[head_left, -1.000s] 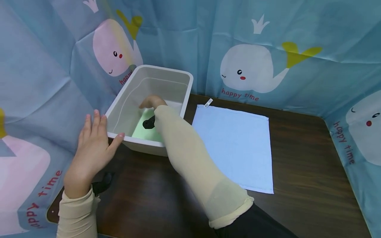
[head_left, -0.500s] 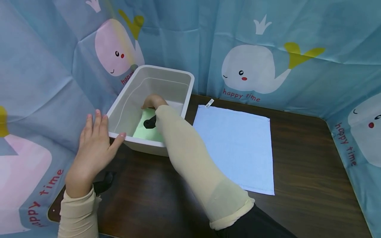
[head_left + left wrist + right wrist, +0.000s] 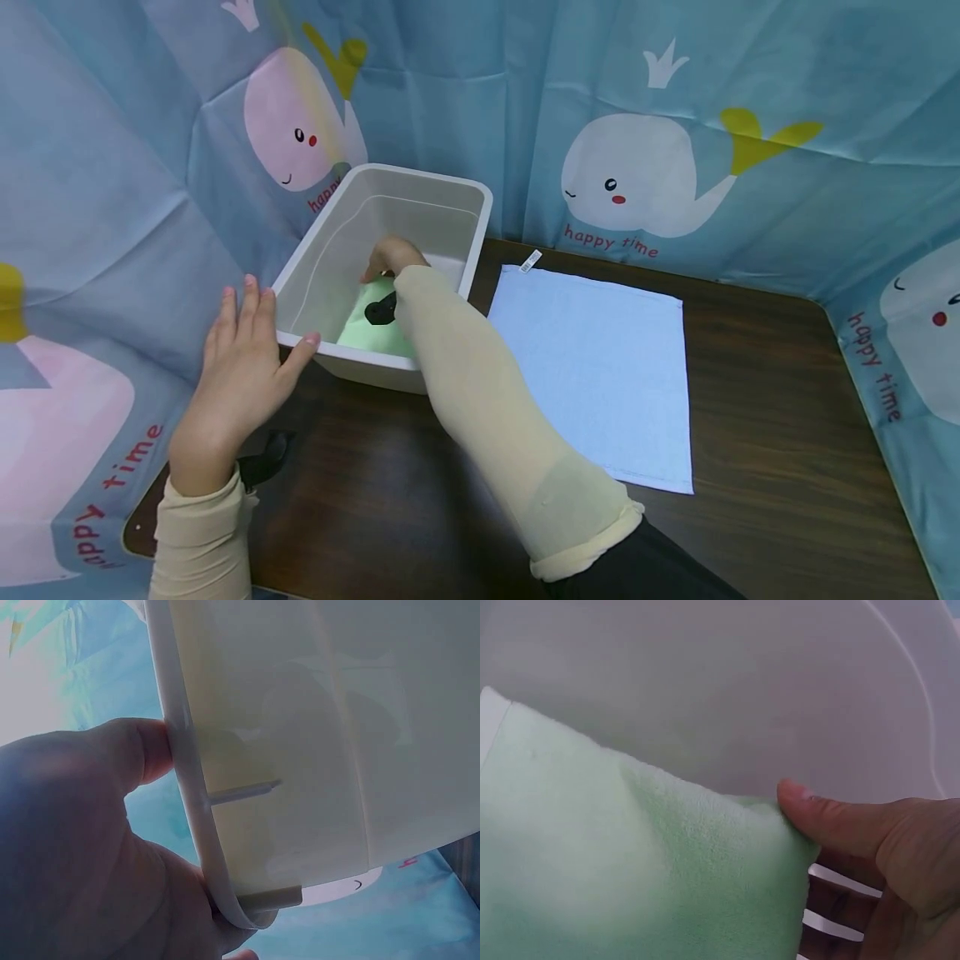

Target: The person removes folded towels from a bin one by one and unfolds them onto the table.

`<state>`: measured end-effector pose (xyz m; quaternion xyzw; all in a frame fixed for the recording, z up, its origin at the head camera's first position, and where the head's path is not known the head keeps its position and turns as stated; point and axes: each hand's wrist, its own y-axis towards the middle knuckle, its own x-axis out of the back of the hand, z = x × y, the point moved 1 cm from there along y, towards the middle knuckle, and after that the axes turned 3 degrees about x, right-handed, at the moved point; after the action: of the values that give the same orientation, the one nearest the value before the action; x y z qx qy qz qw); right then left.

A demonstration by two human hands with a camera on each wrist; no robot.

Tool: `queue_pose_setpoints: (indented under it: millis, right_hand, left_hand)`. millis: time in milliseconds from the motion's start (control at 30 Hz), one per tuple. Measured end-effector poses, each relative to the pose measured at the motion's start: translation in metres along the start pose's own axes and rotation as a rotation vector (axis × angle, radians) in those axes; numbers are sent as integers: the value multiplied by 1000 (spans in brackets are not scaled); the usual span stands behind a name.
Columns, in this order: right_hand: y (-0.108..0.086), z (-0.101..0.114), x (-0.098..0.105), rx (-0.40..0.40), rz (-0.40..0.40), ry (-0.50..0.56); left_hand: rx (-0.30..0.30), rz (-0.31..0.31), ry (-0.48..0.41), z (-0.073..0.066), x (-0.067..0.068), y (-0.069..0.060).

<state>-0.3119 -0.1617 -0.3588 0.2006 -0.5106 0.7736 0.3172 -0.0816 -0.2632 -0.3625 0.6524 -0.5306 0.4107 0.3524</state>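
Inside the light grey plastic bin (image 3: 420,185), my right hand (image 3: 393,255) reaches down to a green towel (image 3: 369,330) at the bottom. In the right wrist view the right hand (image 3: 870,862) pinches a corner of the towel (image 3: 592,825), thumb on top and fingers beneath. The towel's far edge slopes along the bin wall. My left hand (image 3: 243,375) rests against the bin's near left corner with its fingers straight. Seen from the left wrist, the thumb touches the bin's rim (image 3: 184,757). The forearm hides part of the bin's near right side.
A light blue towel (image 3: 592,375) lies spread flat right of the bin, with a small white tag (image 3: 529,261) at its upper edge. Both are on a dark wooden table (image 3: 780,467). A blue whale-print curtain (image 3: 517,100) hangs behind and at both sides.
The head view has shifted slightly, so everything appears a little farther right. Both hands hold nearly the same places at the bin.
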Motion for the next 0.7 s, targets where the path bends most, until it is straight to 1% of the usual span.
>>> queue_pose_setpoints:
  millis: [67,100,200,367,467,600,700]
  right_hand:
    - [-1,-1,0,0,-7,21]
    - [-1,-1,0,2,-7,47]
    - [4,1,0,-3,2,101]
    - [17,3,4,2,58,102]
    - [22,2,9,-5,93,94]
    - [20,2,16,-11,120,133]
    - [13,3,24,-9,110,189]
  left_hand:
    - [-5,-3,-3,0,0,0]
    - [-3,-2,-3,0,0,0]
    - [-2,-6,2,0,0,-1]
    - [-3,-10,-1,-1,0,0]
    - [-1,-2,-4,-1,0,2]
    - [3,8,-7,-1,-1,5]
    - [5,19,-7,-1,-1,8]
